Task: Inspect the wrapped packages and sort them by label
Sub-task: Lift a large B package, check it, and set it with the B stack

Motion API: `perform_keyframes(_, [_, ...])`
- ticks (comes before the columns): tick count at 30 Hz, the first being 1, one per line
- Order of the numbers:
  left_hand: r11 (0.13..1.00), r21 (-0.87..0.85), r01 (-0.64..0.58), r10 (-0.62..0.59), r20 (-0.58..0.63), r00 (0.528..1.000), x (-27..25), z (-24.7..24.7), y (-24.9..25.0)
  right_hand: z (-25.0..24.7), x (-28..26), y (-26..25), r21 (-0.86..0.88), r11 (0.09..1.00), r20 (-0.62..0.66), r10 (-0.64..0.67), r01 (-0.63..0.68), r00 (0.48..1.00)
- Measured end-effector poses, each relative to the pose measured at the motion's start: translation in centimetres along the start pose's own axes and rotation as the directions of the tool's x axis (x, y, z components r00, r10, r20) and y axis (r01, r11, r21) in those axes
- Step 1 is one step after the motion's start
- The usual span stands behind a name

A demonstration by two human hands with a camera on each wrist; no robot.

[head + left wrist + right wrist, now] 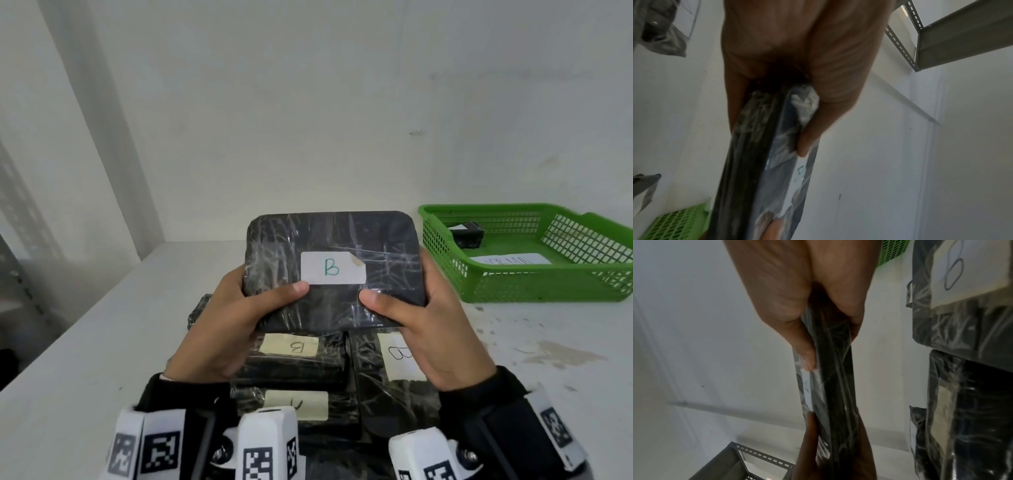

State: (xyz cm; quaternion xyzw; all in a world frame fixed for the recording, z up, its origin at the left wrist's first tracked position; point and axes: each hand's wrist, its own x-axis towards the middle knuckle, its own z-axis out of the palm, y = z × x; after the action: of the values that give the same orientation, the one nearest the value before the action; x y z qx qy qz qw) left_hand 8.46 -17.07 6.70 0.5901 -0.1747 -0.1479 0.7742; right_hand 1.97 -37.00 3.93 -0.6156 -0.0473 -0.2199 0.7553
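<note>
Plainly, the left hand [222,329] and right hand [421,329] clamp opposite ends of a black package [332,240], raised above the pile, thumbs on top and fingers hidden underneath. Its crinkled clear film shines over a rounded rectangular slab; the white label [332,268] reads B. Below, more wrapped packages [301,363] lie partly covered, their labels cut off. Right, a green mesh basket [534,284] on the white shelf [85,377] holds a small dark item, hard to identify.
</note>
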Motion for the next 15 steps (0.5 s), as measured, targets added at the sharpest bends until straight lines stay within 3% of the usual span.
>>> perform_keyframes(7, [0.997,-0.064,-0.044,0.043,-0.016,0.999,0.0,0.23,-0.12,-0.32,0.09,-0.41,0.084,0.996,0.093,0.019,-0.026,0.996])
perform_keyframes(15, [0.992,0.026,-0.12,0.121,-0.088,0.989,-0.02,0.59,-0.36,0.16,-0.4,-0.54,-0.044,0.997,0.082,-0.061,0.065,0.995])
